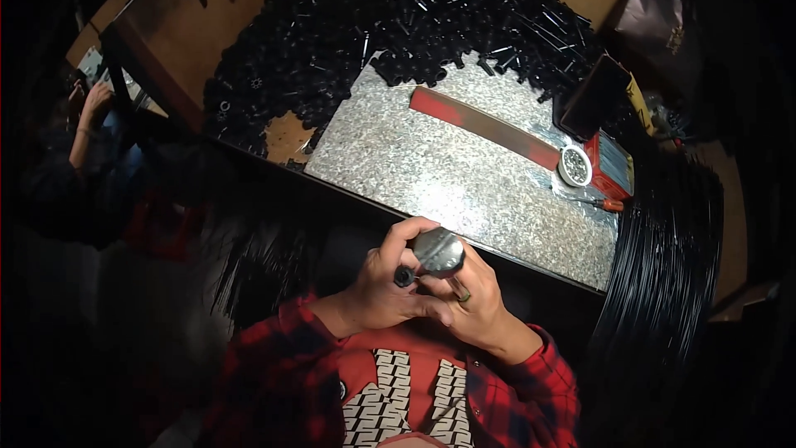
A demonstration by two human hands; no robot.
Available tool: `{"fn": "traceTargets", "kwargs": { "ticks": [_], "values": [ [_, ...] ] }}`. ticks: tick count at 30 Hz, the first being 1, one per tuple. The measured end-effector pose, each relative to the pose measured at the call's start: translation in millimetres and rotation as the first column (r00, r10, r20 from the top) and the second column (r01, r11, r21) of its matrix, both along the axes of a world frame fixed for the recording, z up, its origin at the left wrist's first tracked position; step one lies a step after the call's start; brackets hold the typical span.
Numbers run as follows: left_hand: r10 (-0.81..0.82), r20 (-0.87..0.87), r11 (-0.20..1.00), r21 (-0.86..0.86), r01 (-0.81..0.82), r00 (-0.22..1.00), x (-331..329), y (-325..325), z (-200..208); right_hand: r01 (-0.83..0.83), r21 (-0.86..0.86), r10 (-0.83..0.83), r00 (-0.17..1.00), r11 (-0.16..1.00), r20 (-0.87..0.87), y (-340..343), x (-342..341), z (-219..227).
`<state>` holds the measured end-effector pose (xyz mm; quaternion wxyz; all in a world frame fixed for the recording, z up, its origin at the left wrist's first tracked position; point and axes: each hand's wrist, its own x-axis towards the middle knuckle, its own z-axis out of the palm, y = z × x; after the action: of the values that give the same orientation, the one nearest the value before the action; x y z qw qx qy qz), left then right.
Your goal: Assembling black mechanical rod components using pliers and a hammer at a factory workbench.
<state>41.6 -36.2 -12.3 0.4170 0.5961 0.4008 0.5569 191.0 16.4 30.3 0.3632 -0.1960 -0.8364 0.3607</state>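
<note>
My two hands are close together in front of my chest, just off the near edge of the table. My left hand [383, 286] has its fingers curled round a small black tubular part [404, 275], whose hollow end faces up. In my right hand [479, 299] is a grey object with a rounded, metallic-looking top [438, 250]; its kind cannot be made out from this end. The left fingertips reach up beside that grey top. A ring-like band shows on a right finger. Palms and lower parts of both held things are hidden.
A heap of black tubular parts [332, 25] covers the table's back beyond a speckled board [365, 141]. On it lie a reddish-brown bar [489, 127] and a white cup of small metal pieces [575, 166]. A screwdriver [609, 205] and long black strands [672, 249] are right. A co-worker's hand [98, 99] shows left.
</note>
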Motion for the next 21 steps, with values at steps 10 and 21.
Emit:
{"fn": "traceTargets", "kwargs": {
  "ticks": [10,21],
  "values": [
    [0.029,-0.161,0.992,0.129,-0.008,0.987,-6,3,10,-0.029,0.010,0.029,0.999,1.000,0.013,-3,0,-5],
    [0.008,-0.140,0.999,0.041,-0.002,0.990,-7,0,16,-0.049,-0.061,0.049,0.999,0.997,-0.002,-2,2,-9]
  ]
}}
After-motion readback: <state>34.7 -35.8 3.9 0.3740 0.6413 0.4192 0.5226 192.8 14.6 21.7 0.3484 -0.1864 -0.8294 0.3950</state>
